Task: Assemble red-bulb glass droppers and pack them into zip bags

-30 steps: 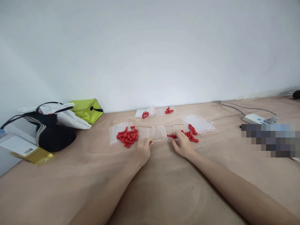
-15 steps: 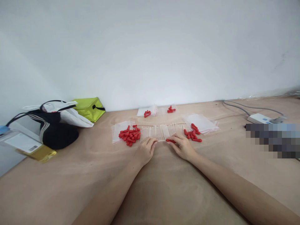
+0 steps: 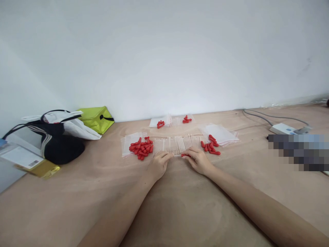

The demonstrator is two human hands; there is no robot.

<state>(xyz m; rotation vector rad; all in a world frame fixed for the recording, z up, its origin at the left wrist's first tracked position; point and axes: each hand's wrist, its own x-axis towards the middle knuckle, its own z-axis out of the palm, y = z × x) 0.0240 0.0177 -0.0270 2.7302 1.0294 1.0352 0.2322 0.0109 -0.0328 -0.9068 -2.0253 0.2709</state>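
Note:
My left hand (image 3: 159, 165) pinches one end of a thin clear tube (image 3: 177, 156) in front of a row of similar tubes (image 3: 177, 144). In my right hand (image 3: 198, 161) is a red rubber bulb (image 3: 184, 155), held at the tube's other end. How far the tube sits inside the bulb is too small to tell. A heap of red bulbs (image 3: 141, 148) lies partly on clear zip bags (image 3: 125, 144) to the left. More red bulbs (image 3: 211, 146) lie right of the row, by a stack of zip bags (image 3: 222, 134).
Against the wall are two small groups of red bulbs (image 3: 160, 124) with bags. To the left stand a lime-green bag (image 3: 94, 118), a black cap (image 3: 64, 149) and a yellow packet (image 3: 47, 168). A power strip (image 3: 282, 129) with a grey cable lies at right.
The view has shifted slightly. Both hands keep nearly the same place on the tube and the red rubber bulb.

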